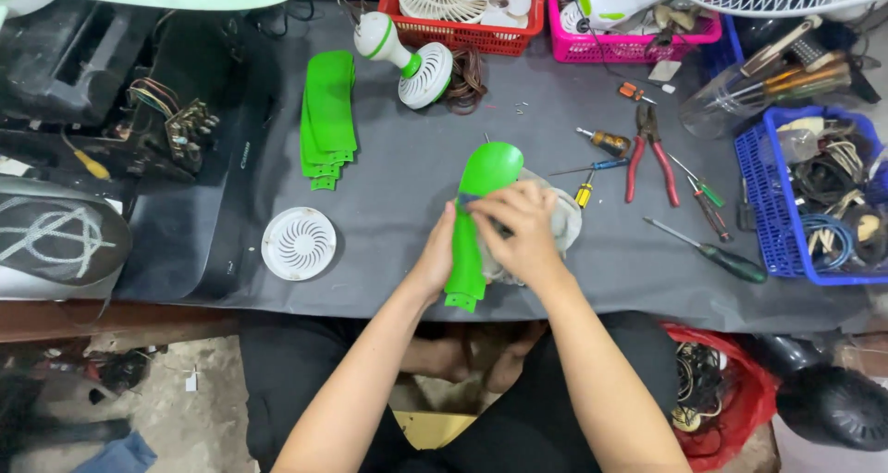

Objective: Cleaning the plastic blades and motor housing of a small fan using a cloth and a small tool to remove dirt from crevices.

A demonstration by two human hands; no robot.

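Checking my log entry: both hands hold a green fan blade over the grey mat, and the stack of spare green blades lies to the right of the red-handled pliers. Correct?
Not quite. In the head view the stack of green blades lies left of the red-handled pliers. Both hands, left and right, do hold the green fan blade over the grey mat.

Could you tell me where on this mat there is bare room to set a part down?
Bare mat lies between the green blades, the white grille and the left hand. It is crowded right of the right hand, around the pliers and screwdrivers.

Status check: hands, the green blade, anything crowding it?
Left hand and right hand both on green fan blade. White cloth under the right hand. Yellow screwdriver close beside; nothing on the blade.
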